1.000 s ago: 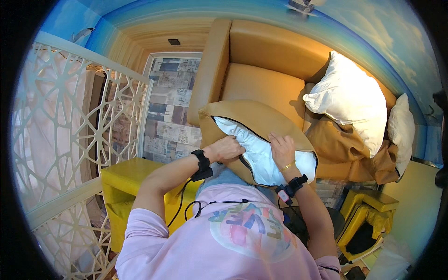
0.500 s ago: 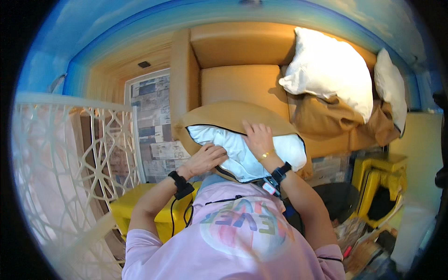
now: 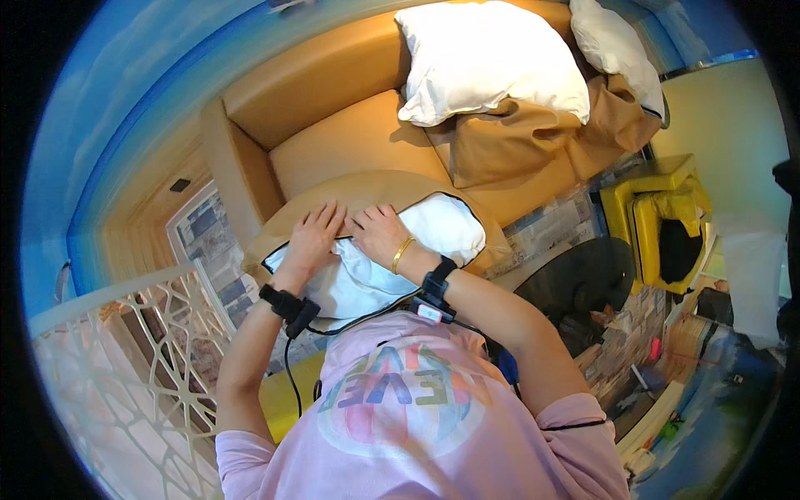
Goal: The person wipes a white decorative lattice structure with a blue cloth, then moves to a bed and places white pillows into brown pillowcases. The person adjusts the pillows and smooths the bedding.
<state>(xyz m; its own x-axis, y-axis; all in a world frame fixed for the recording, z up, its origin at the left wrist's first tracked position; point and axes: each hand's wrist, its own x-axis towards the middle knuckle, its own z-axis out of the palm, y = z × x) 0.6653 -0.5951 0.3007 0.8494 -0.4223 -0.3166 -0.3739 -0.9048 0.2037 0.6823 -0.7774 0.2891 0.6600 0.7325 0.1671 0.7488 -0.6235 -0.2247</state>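
A tan cushion cover (image 3: pixel 375 185) lies across my lap, its black-zipped opening spread wide. Inside it is a white cushion insert (image 3: pixel 444 227), bulging out of the gap. My left hand (image 3: pixel 310 242) grips the far edge of the opening, fingers over the tan fabric. Close beside it, my right hand (image 3: pixel 385 237) holds the same edge with bent fingers. The thumbs are mostly hidden. Both wrists carry black straps with small devices, and a cable hangs from the left one.
Ahead stands a tan sofa (image 3: pixel 350 142) with a big white pillow (image 3: pixel 492 62), another white pillow (image 3: pixel 615 50) and loose tan covers (image 3: pixel 525 142). To the right are a dark round tabletop (image 3: pixel 575 279) and a yellow stool (image 3: pixel 658 217). A white lattice screen (image 3: pixel 167 350) stands at left.
My right hand has moved left along the cover's edge, close to my left hand, which has reached farther onto the far edge. The view has turned toward the right.
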